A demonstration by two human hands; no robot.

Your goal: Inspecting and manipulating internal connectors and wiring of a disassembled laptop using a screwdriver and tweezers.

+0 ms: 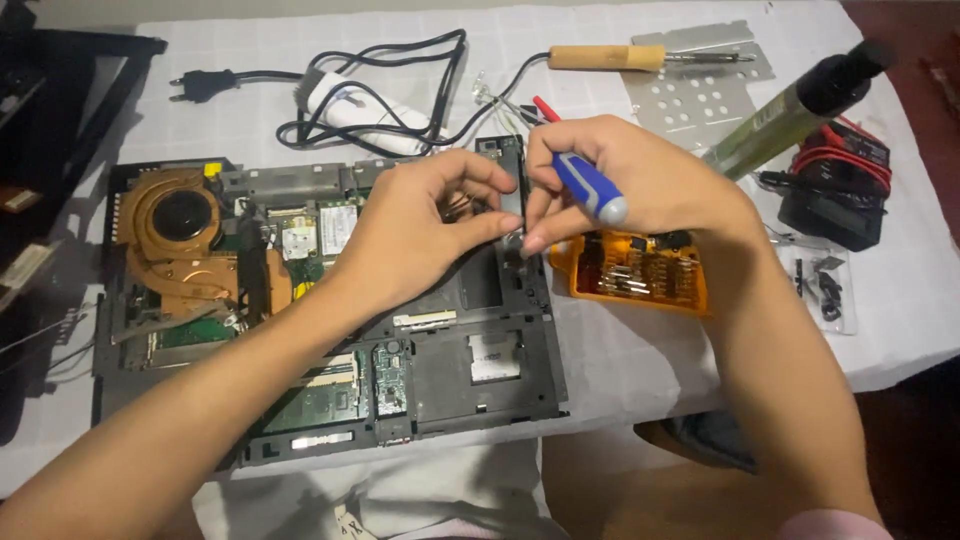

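Here, two hands: right hand clenched around one blue-handled screwdriver, left hand pinching one opened laptop's edge.

One laptop, perhaps two screwdrivers.

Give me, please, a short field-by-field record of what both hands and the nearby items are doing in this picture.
Setting: opened laptop base on a white cloth
Left hand: fingers on the base's right edge, beside the right hand
Right hand: holds a blue-handled screwdriver, fingertips at the same edge
Beside right hand: orange bit case
Far side: soldering iron, perforated metal plate, black power cable
Left of board: copper heatsink with fan
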